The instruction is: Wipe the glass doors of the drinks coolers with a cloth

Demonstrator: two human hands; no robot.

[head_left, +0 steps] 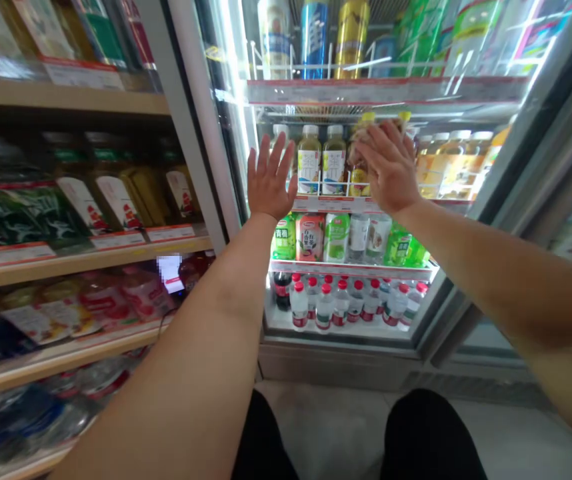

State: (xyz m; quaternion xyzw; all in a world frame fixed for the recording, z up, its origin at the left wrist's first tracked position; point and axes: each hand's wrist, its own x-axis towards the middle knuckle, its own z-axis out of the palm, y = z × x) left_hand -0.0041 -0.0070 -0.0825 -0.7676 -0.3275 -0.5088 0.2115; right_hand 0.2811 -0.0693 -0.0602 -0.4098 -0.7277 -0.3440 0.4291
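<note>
My left hand (272, 179) is spread flat against the glass door of a lit drinks fridge, its fingers apart and nothing in it. To the right, at about the same height, my right hand (391, 160) presses a crumpled brownish cloth (359, 143) to the glass, fingers bent over it; part of the cloth is hidden under the palm. Behind the glass between the hands stand tea bottles (309, 160) with white labels. Below them sit green and pink drink cartons (310, 237) and red-capped water bottles (324, 307).
A wooden shelf unit (66, 260) with several rows of bottled drinks stands to the left. A small lit screen (170, 273) hangs near its edge. The metal door frame (496, 233) runs down the right. Tiled floor (326, 413) lies below, between my dark-clothed knees.
</note>
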